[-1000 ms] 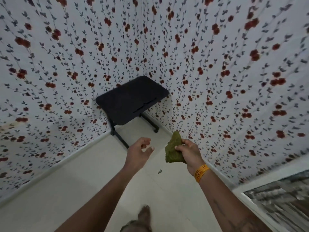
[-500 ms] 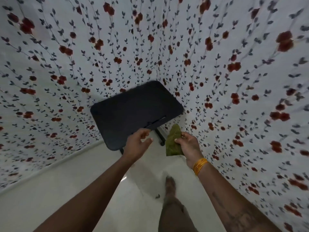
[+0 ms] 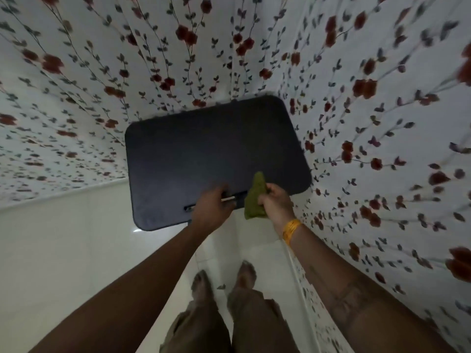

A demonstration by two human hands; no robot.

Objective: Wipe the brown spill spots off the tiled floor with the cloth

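Note:
My right hand (image 3: 274, 203) grips a crumpled green cloth (image 3: 254, 197) and holds it up over the near right edge of a small black table (image 3: 204, 154). My left hand (image 3: 211, 206) rests on the table's near edge, fingers curled at a slot with a thin light bar; whether it grips the bar is unclear. The pale tiled floor (image 3: 63, 250) lies below. A small dark speck (image 3: 221, 286) sits on the tiles between my bare feet (image 3: 224, 276). No other brown spots show; the table hides the floor under it.
Walls covered in white cloth with red flowers (image 3: 369, 123) close the corner on the left, back and right. The black table fills that corner. The wall's white skirting (image 3: 298, 276) runs along the right, close to my right leg.
I have stepped closer to the black table, which now looms larger. Both hands moved forward over its near edge. My left hand now touches the table. The cloth stays in my right hand.

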